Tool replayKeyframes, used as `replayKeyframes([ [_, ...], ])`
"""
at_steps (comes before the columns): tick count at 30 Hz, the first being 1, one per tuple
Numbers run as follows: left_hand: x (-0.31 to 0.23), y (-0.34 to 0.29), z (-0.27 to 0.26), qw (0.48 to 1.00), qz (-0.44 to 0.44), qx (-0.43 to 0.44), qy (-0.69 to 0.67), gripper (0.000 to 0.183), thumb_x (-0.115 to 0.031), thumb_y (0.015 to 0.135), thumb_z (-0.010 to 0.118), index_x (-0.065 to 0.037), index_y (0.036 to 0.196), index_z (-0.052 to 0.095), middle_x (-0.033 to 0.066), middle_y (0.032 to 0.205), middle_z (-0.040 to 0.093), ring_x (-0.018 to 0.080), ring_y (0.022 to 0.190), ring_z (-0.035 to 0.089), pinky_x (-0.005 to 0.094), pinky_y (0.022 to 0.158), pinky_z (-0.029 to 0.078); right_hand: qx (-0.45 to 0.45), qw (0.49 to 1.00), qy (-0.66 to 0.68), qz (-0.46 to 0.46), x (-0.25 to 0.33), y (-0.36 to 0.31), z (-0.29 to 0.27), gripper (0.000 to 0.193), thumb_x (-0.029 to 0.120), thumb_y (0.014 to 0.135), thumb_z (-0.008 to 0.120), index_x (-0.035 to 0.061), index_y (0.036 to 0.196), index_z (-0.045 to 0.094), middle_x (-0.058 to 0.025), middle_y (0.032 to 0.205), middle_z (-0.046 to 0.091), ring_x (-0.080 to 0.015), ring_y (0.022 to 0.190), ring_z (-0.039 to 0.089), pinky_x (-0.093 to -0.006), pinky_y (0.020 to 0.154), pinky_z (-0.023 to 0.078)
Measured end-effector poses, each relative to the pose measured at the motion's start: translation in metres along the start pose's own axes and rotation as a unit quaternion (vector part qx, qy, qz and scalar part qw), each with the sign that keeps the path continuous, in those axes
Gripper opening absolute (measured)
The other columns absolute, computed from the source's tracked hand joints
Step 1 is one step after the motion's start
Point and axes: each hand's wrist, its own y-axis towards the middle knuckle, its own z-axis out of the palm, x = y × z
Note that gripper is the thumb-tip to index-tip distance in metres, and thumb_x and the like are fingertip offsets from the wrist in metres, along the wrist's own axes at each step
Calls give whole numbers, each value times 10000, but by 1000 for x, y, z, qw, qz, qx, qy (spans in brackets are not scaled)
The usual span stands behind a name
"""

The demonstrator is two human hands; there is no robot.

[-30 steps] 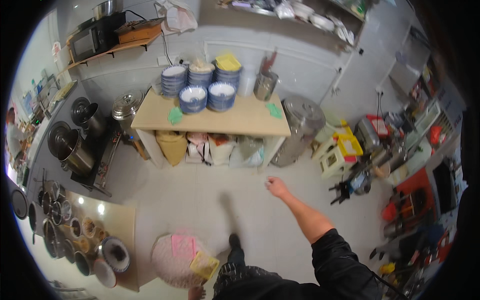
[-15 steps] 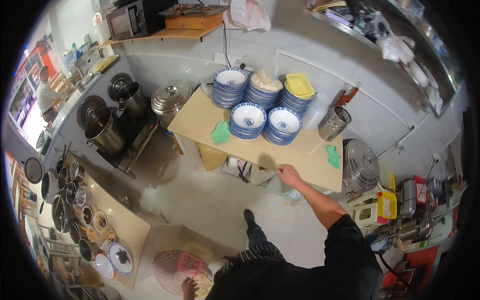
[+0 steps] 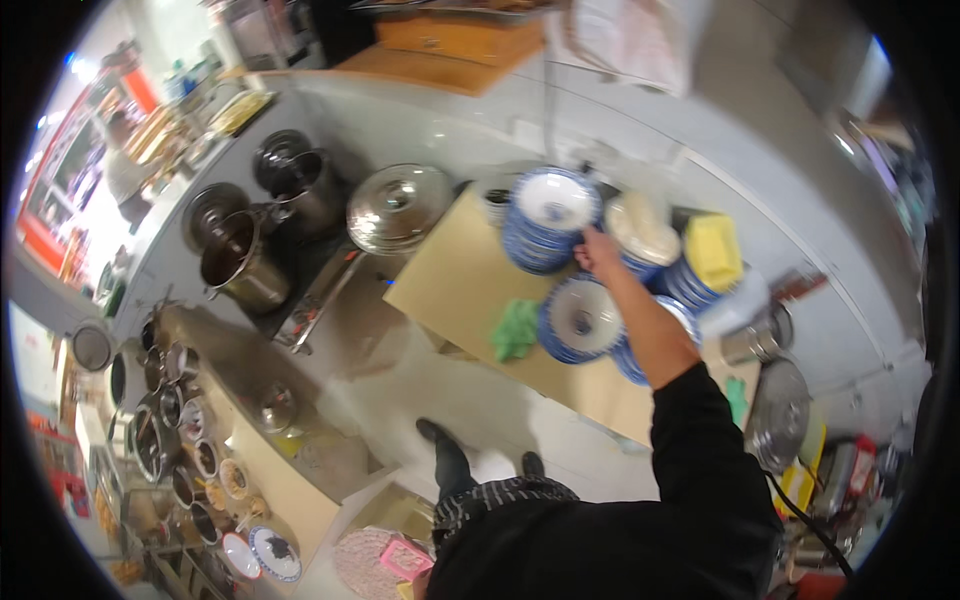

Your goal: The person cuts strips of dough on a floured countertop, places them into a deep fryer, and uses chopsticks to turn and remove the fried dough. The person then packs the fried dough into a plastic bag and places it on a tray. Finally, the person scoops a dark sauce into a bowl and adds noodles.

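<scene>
My right hand [image 3: 595,250] reaches across the tan table [image 3: 440,262] to the back left stack of blue-and-white bowls [image 3: 550,215]. Its fingers are drawn together at the right rim of that stack's top bowl, though motion blurs them. Two more bowl stacks, the nearer one [image 3: 578,318] with patterned insides, stand in front, partly behind my forearm. At the lower edge only a sliver of my left hand [image 3: 421,584] shows, beside a pink plastic basket [image 3: 405,558]; its fingers are hidden.
A green cloth [image 3: 517,330] lies near the table's front edge. Farther right are a yellow basket [image 3: 713,252] on bowls and a steel canister [image 3: 757,335]. Large pots [image 3: 240,265] stand at the left, beyond a counter [image 3: 290,465] crowded with small containers. A lidded steel pot [image 3: 400,208] adjoins the table.
My right hand has moved from the table's front edge, up and over the nearer bowls, to the back left stack. The view has turned and come closer. Less of my left hand shows.
</scene>
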Motion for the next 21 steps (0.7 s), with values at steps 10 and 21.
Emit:
replayKeyframes([
  [10,-165,186,-70,972,97,43,212,497,-384,923,622,20,1213,624,249,1117,682,376,986,693,436,828,562,-155,987,-39,-28,6,72,-9,229,258,902,608,76,1040,612,-87,757,585,-200,538,572,-278,387,467],
  [21,-603,222,-112,965,241,78,74,458,-230,948,650,26,1321,576,90,1040,675,154,813,633,283,693,520,-338,740,-548,-195,100,-18,29,426,261,930,509,-124,1066,634,-214,928,698,-343,815,706,-459,688,588],
])
